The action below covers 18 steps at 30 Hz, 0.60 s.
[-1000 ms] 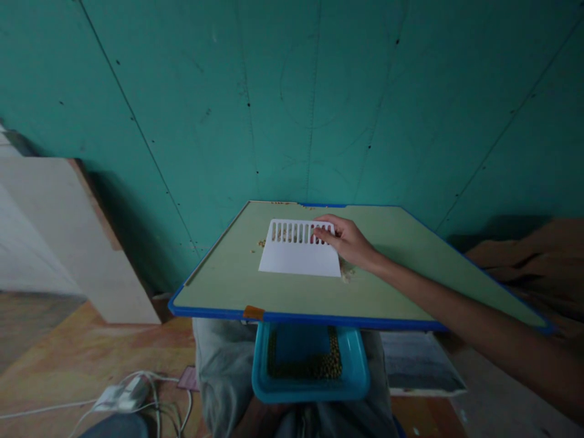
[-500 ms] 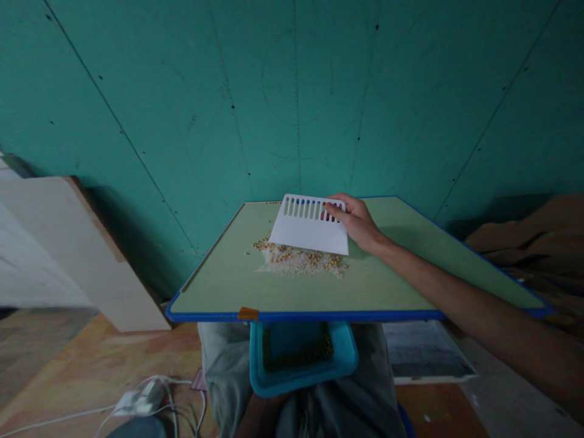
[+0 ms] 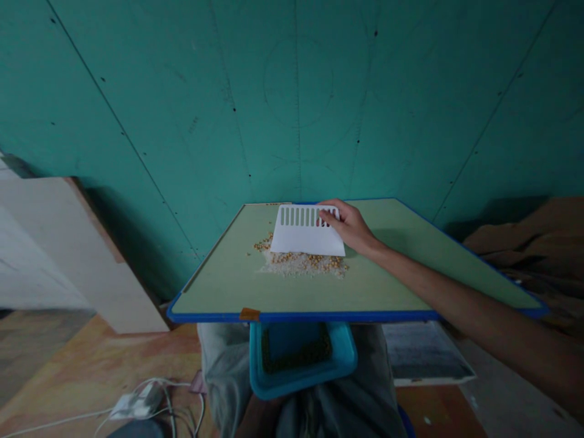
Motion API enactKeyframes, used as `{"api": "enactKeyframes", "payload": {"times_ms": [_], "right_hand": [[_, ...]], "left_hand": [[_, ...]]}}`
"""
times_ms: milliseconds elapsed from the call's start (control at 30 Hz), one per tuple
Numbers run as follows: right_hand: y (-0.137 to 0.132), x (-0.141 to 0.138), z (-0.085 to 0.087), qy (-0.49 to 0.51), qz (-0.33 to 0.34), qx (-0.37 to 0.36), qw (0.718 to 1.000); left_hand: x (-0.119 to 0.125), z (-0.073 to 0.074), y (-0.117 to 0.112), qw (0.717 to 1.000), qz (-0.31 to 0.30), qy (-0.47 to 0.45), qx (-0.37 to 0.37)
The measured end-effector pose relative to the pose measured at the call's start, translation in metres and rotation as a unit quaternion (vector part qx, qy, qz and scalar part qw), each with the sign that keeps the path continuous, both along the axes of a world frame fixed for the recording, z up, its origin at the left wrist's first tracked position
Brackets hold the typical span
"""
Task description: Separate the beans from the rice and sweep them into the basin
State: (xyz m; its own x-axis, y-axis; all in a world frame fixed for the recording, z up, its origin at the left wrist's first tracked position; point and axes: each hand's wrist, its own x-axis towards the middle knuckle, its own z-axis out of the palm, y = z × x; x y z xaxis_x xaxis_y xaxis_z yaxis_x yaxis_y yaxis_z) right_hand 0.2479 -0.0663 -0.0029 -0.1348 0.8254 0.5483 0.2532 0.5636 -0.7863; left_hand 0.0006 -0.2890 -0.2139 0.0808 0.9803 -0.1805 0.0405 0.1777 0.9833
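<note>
My right hand (image 3: 349, 226) is closed on a white slotted scraper (image 3: 308, 240), gripping its upper right corner through the slots. The scraper leans over a pile of white grains like rice (image 3: 292, 264) mixed with yellow-orange kernels (image 3: 319, 262), its lower edge at the back of the pile. Below the table's front edge, a blue plastic tub (image 3: 296, 384) sits over my lap with small dark greenish grains (image 3: 296, 359) inside. What seems to be my left forearm shows dimly under the tub; the left hand's fingers are hidden.
The pale green tabletop (image 3: 214, 286) has a blue rim, with orange tape (image 3: 249, 314) at the front. A green wall (image 3: 296, 109) stands behind. White boards (image 3: 82, 249) lean at left, white cables with a plug (image 3: 141, 398) lie on the floor, and brown sheets (image 3: 524, 237) lie at right.
My right hand has shifted slightly left and toward me, and the scraper has moved down with it, its lower edge now more level across the pile. The tub stays in place.
</note>
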Motion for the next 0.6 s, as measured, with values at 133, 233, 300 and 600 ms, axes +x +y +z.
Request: {"api": "enactKeyframes", "payload": {"times_ms": [133,233,300,600], "right_hand": [[-0.001,-0.001,-0.001,0.002,0.018,0.004,1.000],[-0.004,-0.003,0.001,0.016,0.037,0.007,0.999],[-0.007,-0.004,0.004,0.024,0.047,0.001,0.999],[-0.014,-0.006,0.008,0.026,0.021,0.015,0.999]], "left_hand": [[0.000,-0.002,-0.003,1.000,0.002,0.005,-0.004],[-0.001,-0.003,-0.002,1.000,0.000,0.010,-0.004],[-0.001,-0.003,0.000,1.000,-0.001,0.012,-0.001],[0.002,-0.008,0.003,1.000,0.019,0.015,0.003]]}}
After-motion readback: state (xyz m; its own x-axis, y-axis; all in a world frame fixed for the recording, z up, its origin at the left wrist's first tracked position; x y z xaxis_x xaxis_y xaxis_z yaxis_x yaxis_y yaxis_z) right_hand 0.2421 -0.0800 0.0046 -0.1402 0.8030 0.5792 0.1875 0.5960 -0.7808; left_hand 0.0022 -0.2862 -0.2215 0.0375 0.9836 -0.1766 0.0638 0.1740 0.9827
